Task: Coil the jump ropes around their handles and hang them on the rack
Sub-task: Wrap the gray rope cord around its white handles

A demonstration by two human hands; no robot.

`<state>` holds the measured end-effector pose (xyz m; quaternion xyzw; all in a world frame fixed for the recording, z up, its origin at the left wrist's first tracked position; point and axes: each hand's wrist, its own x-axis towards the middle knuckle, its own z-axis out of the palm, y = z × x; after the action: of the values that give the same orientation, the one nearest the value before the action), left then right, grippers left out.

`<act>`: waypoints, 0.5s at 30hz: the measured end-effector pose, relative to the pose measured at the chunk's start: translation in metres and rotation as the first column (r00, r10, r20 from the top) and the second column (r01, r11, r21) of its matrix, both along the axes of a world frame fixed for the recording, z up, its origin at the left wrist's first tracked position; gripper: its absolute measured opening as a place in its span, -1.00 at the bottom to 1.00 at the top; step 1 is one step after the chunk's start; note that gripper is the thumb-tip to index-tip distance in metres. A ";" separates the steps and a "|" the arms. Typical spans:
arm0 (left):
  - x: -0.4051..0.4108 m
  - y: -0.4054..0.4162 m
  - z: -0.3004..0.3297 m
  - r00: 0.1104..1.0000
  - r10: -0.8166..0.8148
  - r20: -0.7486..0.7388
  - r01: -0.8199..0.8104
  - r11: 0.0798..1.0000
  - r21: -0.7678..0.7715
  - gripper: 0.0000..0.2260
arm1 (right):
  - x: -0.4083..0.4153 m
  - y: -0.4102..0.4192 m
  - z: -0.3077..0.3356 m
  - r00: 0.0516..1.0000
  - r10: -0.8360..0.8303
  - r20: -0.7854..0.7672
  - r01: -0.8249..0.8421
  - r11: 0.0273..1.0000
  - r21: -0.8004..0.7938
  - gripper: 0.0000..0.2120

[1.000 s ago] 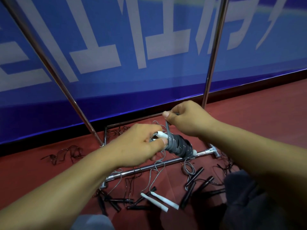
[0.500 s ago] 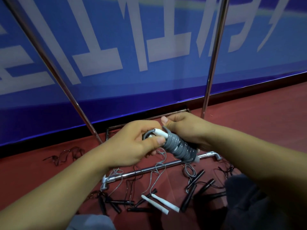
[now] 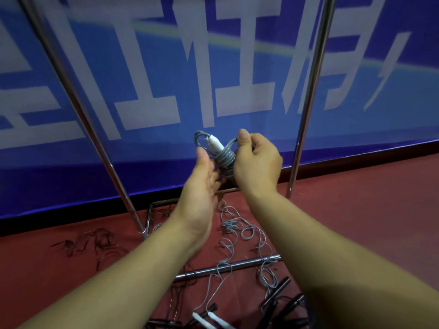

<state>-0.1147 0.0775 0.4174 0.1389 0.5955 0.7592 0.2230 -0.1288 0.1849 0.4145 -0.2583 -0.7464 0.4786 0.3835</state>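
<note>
Pinching the grey rope bundle tight, the right hand did the holding while the left hand sat relaxed, fingers loose, so probably best tucking that last loop snug before hanging.

blue banner, red floor

Shiny chrome metal rack, smooth grey, perhaps plastic-coated rope, matt red floor.

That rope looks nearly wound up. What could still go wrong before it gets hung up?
The right hand only pinches the loose end of the grey coil, so the wraps might spring loose. The left hand lies open beside it, a weak grip. Loose ropes tangled over the rack's floor bar could snag.
</note>
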 end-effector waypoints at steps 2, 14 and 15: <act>-0.006 0.001 0.000 1.000 0.006 -0.009 -0.006 0.998 0.059 -0.44 | -0.004 -0.010 -0.002 1.000 0.004 -0.018 -0.004 0.999 -0.033 -0.59; -0.041 -0.023 -0.010 0.981 0.187 -0.052 -0.193 0.973 -0.124 -0.52 | 0.015 -0.016 0.010 0.832 0.554 -0.014 -0.487 0.719 -0.497 -0.68; -0.039 -0.025 -0.008 0.980 0.191 -0.058 -0.197 0.972 -0.129 -0.56 | 0.019 -0.012 0.015 0.800 0.600 0.004 -0.518 0.694 -0.500 -0.70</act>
<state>-0.1534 0.0527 0.4099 0.0818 0.6606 0.7324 0.1429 -0.1102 0.1734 0.4295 -0.1429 -0.6776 0.7170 0.0795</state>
